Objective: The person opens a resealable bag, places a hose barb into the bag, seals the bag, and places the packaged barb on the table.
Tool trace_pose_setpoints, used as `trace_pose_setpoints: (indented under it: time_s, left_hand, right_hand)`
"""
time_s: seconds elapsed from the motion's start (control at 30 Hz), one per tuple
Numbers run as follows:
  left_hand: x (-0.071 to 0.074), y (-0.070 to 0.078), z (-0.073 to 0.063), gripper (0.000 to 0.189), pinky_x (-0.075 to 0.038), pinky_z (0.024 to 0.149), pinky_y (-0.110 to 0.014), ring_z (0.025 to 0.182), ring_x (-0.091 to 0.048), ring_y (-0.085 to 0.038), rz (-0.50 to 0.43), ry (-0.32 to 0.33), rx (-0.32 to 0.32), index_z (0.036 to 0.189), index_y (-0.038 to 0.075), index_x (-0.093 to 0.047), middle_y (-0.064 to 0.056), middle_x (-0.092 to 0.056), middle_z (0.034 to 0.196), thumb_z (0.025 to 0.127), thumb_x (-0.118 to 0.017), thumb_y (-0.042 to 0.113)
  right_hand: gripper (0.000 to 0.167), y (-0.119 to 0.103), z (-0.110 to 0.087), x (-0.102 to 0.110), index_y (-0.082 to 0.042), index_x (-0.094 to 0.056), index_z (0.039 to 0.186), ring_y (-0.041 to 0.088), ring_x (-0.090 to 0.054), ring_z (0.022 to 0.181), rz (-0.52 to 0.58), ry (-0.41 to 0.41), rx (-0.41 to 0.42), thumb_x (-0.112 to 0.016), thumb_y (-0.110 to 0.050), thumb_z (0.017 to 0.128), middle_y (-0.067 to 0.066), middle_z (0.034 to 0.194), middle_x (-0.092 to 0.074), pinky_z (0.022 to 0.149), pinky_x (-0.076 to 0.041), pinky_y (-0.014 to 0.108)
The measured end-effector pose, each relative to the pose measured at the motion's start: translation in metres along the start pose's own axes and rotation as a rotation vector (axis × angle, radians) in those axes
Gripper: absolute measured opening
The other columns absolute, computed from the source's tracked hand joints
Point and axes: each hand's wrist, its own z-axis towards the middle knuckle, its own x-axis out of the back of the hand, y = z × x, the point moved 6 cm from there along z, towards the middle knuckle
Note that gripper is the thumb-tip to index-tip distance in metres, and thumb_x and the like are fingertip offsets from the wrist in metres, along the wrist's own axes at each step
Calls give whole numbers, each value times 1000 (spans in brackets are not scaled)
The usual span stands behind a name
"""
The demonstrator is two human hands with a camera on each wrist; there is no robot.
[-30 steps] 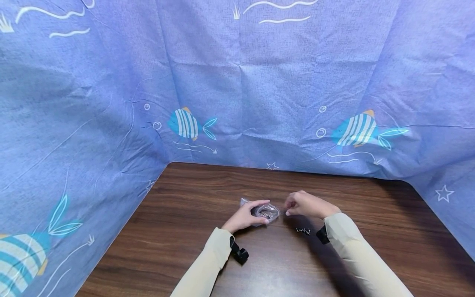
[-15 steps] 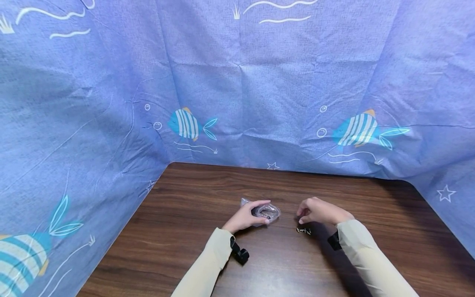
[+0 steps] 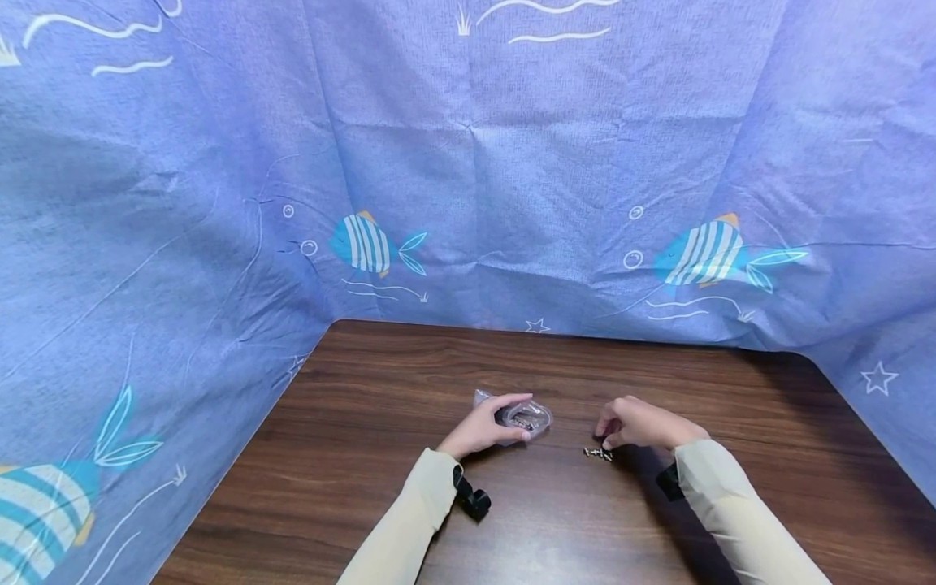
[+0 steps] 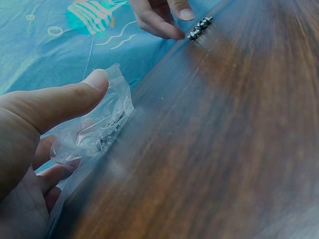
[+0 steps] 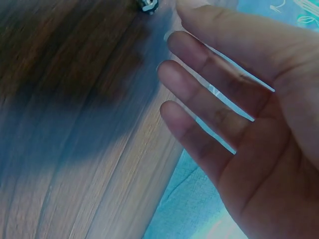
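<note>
My left hand [image 3: 483,424] curls around a clear plastic bag [image 3: 532,418], thumb on the near side and fingers on the far side. Inside the bag [image 4: 107,119] lie small dark and silvery pieces, blurred by the film. To the right, a short cluster of small shiny metal pieces [image 3: 598,454] lies on the table; their exact kind is too small to tell. My right hand [image 3: 643,424] hovers just over the cluster's right end, thumb and fingertips pointing down beside it. In the right wrist view the other fingers [image 5: 192,84] are loosely extended, and the thumb and index tips are cut off.
A brown wood-grain table [image 3: 409,357] spreads under both hands. Blue fabric with fish prints [image 3: 468,162] hangs behind it and along its sides. Black camera mounts [image 3: 474,500] sit on the wrists.
My right hand has moved from beside the bag's mouth rightward and down to the metal pieces. The left hand and bag have stayed in place.
</note>
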Motion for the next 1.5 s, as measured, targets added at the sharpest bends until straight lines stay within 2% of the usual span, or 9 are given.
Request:
trace_pose_setpoints:
  time_s: [0.33, 0.73, 0.93, 1.27, 1.5]
  left_hand:
    - [2, 2, 1, 64, -40, 101, -31, 119, -53, -14, 10, 5, -18, 138, 20, -54, 0, -57, 136, 80, -79, 29]
    - [1, 2, 1, 64, -39, 102, -31, 119, -52, -14, 19, 1, -16, 139, 22, -53, 1, -57, 136, 80, -79, 29]
    - [0, 2, 1, 64, -39, 102, -32, 120, -52, -14, 19, 1, -19, 138, 22, -54, 1, -57, 136, 80, -79, 30]
    - [-1, 0, -3, 63, -40, 102, -35, 121, -52, -15, 4, 6, 20, 138, 26, -54, 2, -56, 137, 80, -78, 32]
    - [-1, 1, -3, 64, -40, 101, -34, 120, -52, -14, -5, 4, 14, 138, 23, -54, 2, -56, 136, 80, -79, 31]
  right_hand:
    - [16, 1, -6, -1, -8, -73, 83, 0, -58, 71, 21, -42, 21, -78, 0, 70, -4, 80, -70, 63, -49, 19]
    - [16, 1, -8, -7, -10, -71, 78, -2, -54, 69, 57, -39, 42, -77, 3, 72, -4, 82, -65, 61, -48, 19]
    - [14, 1, -9, -8, -11, -70, 76, -3, -51, 68, -8, -22, 38, -77, 1, 74, -6, 81, -63, 59, -46, 19]
    - [10, 3, -8, -6, -10, -70, 76, -3, -52, 69, -69, 19, 36, -77, -4, 76, -7, 78, -66, 60, -47, 19]
    - [7, 0, -3, 0, -10, -71, 76, -3, -55, 68, -111, 72, 79, -77, -7, 78, -7, 75, -66, 60, -49, 19]
